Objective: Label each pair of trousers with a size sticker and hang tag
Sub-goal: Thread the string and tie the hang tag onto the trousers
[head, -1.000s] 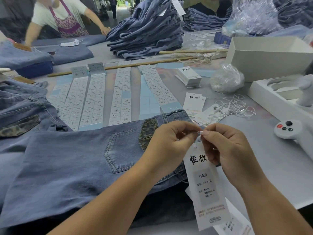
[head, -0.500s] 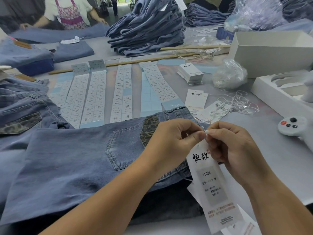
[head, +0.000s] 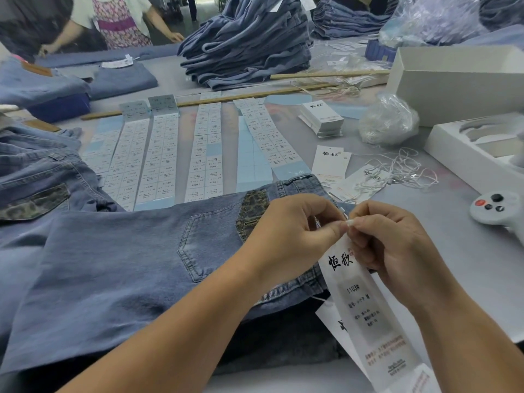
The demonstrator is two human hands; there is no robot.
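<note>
We see both hands meeting just past the waistband end of the folded trousers (head: 136,268), which lie flat on the grey bench (head: 453,251) with a back pocket and a leopard-print patch facing up. The left hand (head: 292,231) has its fingers curled, thumb and forefinger pinching the top of the hang tag (head: 365,313) where a small white fastener shows; the right hand (head: 397,245) pinches that same spot from the other side, fingertips touching the left hand's. The hang tag hangs down from the pinch, tilted, off the trousers' near right corner, with printed characters and a grey size sticker on its face; another white tag peeks out beneath it. Beyond the trousers, long sticker sheets (head: 158,163) lie side by side on the bench. To the right of those sheets sit a small stack of tags (head: 321,117), a few loose tags (head: 330,164), a tangle of white strings (head: 402,173) and a clear bag (head: 388,120). A pile of jeans (head: 249,41) rises behind the sheets, and a game controller (head: 499,208) rests on the bench right of the hands.
</note>
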